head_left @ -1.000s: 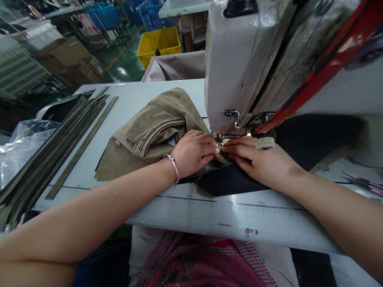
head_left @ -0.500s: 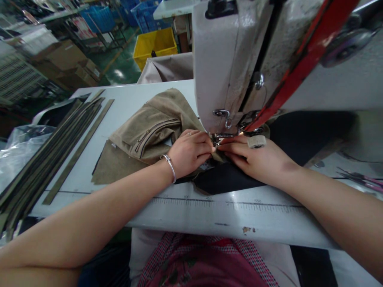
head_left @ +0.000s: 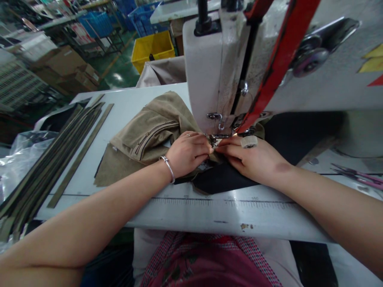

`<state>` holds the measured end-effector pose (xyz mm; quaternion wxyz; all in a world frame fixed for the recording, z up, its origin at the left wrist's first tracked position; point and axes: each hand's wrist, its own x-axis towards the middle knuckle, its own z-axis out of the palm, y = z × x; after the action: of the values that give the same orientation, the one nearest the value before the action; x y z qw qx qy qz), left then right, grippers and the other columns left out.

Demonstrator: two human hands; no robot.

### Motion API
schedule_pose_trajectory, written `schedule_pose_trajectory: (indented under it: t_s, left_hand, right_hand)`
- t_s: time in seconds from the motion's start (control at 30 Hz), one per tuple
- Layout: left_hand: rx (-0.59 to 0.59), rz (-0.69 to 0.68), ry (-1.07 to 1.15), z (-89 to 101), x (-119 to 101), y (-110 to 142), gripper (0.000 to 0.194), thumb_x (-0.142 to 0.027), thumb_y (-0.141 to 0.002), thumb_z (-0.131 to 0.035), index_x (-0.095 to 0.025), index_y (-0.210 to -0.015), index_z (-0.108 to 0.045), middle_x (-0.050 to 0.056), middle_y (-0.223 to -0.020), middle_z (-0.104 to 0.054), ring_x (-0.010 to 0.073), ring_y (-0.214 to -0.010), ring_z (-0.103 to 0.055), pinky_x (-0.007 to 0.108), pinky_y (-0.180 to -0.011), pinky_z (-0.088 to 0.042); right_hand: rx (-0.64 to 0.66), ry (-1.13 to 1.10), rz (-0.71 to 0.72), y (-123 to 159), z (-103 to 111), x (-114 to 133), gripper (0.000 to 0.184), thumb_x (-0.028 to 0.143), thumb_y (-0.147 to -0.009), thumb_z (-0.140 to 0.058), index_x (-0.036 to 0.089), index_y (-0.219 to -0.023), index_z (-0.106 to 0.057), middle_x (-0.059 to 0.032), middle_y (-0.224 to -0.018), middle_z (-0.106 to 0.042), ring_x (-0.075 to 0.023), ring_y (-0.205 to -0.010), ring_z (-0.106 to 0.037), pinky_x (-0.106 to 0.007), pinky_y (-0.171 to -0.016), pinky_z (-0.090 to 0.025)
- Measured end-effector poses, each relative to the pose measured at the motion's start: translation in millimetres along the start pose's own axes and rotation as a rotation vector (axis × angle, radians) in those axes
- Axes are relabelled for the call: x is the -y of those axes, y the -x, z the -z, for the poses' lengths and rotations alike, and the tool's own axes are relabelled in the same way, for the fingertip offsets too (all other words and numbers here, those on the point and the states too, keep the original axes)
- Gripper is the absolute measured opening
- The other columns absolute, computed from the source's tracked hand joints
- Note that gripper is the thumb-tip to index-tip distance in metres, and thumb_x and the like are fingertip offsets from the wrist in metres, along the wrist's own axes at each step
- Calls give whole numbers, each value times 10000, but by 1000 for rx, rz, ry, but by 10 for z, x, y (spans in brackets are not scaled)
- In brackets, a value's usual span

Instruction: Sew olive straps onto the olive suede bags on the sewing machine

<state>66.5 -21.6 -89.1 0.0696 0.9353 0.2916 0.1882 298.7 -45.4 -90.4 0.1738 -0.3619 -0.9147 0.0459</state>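
Note:
Under the head of a sewing machine (head_left: 203,79) lies an olive-brown fabric piece (head_left: 155,107) with a curved zipper (head_left: 152,135) and dark cloth (head_left: 224,177) on its underside. My left hand (head_left: 188,153), with a ring and a silver bangle, pinches the fabric just left of the presser foot (head_left: 213,140). On the right side of the foot, my right hand (head_left: 251,155) has its fingers pressed together on the same fabric. Its fingertips are partly hidden by the machine head and a pale round knob (head_left: 249,141). The stitching point is hidden between the fingers.
Several dark olive strips (head_left: 60,159) lie along the table's left side, beside clear plastic (head_left: 24,153). Small scissors (head_left: 356,175) rest at the right. A printed ruler (head_left: 179,201) runs along the front. Beyond the table stand a yellow crate (head_left: 152,50) and cardboard boxes (head_left: 68,65).
The camera view has shifted slightly, showing more of the machine's right side. Both hands stay at the presser foot with the fabric held almost in the same place.

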Motion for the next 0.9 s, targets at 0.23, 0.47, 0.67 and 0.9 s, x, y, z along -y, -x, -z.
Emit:
schedule_pose_trajectory:
  t_s: [0.23, 0.47, 0.67, 0.9]
  left_hand:
    - [-40, -8, 1, -45, 21, 2, 190, -256, -910, -535, -207, -957, -713, 37, -1007, -698, 189, -964, -612, 346, -916, -441]
    - [250, -105, -91, 231, 51, -39, 298, -230, -883, -545, -236, -1166, -638, 22, -1204, -660, 188, -1139, -581, 377, -1060, -374]
    - [335, -253, -226, 366, 134, -130, 213, -214, -895, -518, -195, -1060, -651, 56, -1192, -669, 216, -1126, -599, 411, -1083, -354]
    - [131, -1, 34, 232, 222, -102, 103, -169, -817, -588, -174, -900, -649, 4, -1001, -713, 154, -943, -648, 263, -869, -487]
  right_hand:
    - [-3, 26, -6, -4, 8, 0, 252, 130, -850, -526, 209, -1037, -676, -83, -1049, -671, -250, -1032, -587, -374, -844, -489]
    - [28, 30, 0, -14, 53, 18, 296, 133, -878, -474, 192, -1123, -629, -92, -1150, -648, -244, -1086, -576, -371, -904, -470]
    - [108, 96, -55, -47, 183, 213, 394, 374, -826, -603, 162, -1157, -609, -121, -1142, -641, -297, -1049, -582, -409, -877, -470]
    - [1, 354, -203, -113, -21, 382, 391, 428, -914, -507, 145, -1166, -602, -141, -1088, -651, -283, -874, -614, -358, -628, -408]
